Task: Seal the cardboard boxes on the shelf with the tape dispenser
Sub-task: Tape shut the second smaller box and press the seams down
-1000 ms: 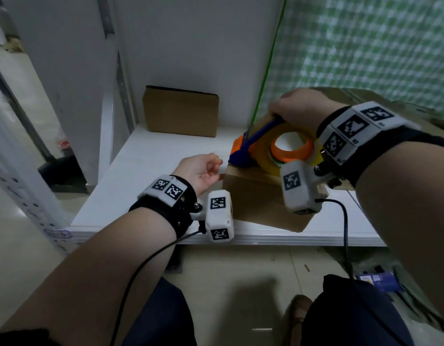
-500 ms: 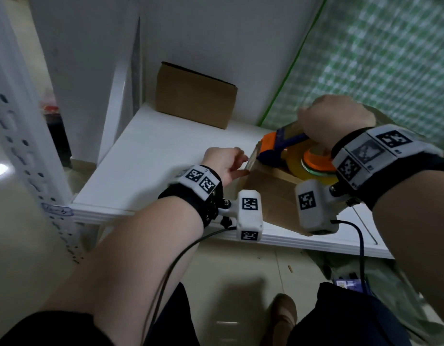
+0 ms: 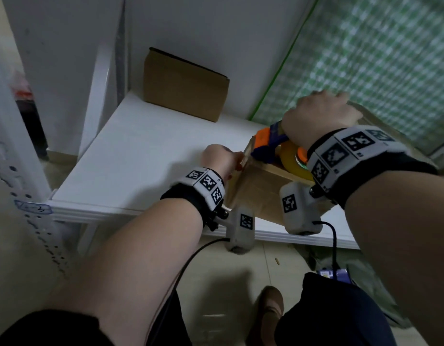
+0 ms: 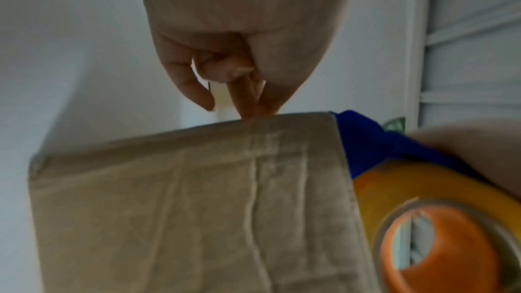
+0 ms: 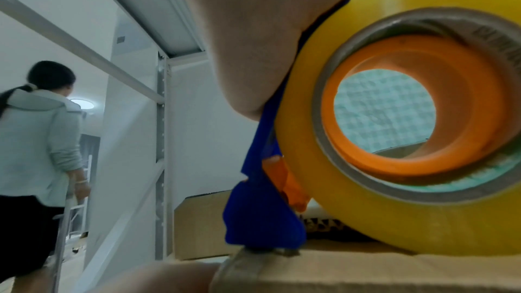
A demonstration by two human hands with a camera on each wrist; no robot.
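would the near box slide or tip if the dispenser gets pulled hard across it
Likely to slide: the near box looks small, probably light, and sits on a smooth white shelf. It is low and wide, so tipping seems less likely. The left hand at its edge probably steadies it while the right hand grips the dispenser.

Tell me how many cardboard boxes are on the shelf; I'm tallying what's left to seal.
2. One box stands at the back of the shelf against the wall; the other box sits at the front edge under the tape dispenser. More may lie out of view.
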